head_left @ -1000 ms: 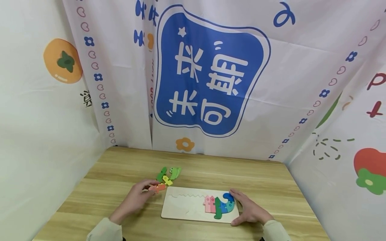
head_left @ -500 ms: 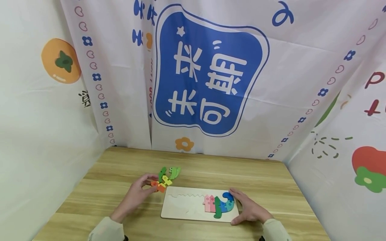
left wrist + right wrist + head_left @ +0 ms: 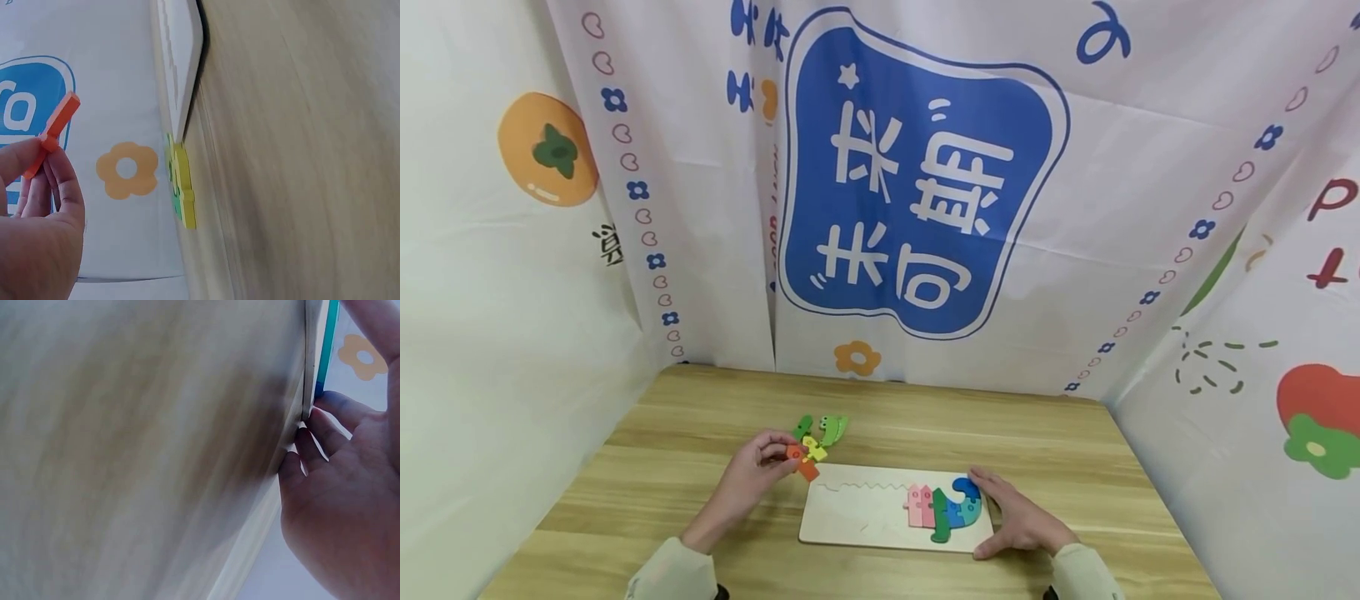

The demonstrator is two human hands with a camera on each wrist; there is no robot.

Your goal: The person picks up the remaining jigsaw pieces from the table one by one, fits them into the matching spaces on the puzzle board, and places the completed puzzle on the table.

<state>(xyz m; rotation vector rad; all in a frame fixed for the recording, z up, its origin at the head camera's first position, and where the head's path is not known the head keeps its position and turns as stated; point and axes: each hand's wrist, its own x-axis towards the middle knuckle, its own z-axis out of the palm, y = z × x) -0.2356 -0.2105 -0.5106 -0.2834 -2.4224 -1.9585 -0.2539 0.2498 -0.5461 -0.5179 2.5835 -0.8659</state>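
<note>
In the head view my left hand (image 3: 756, 471) pinches an orange puzzle piece (image 3: 807, 470) between thumb and fingertips, just off the left end of the puzzle board (image 3: 842, 521). The left wrist view shows the same orange piece (image 3: 62, 117) edge-on and raised off the table. At the board's right end my right hand (image 3: 1018, 521) holds it, thumb at the near corner and fingers at the far corner. Fingertips touch the board's edge (image 3: 308, 369) in the right wrist view. Pink, green and blue pieces (image 3: 951, 510) sit joined on the board's right side.
Behind the board's left corner lie a yellow piece (image 3: 815, 451), a dark green piece (image 3: 802, 427) and a light green head piece with eyes (image 3: 832, 430). The wooden table (image 3: 1000, 425) is bounded by printed white cloth (image 3: 715, 275) at the back and sides.
The left hand has lifted and turned the orange piece, moving it slightly right towards the board's left corner. The right hand and the board have stayed in place.
</note>
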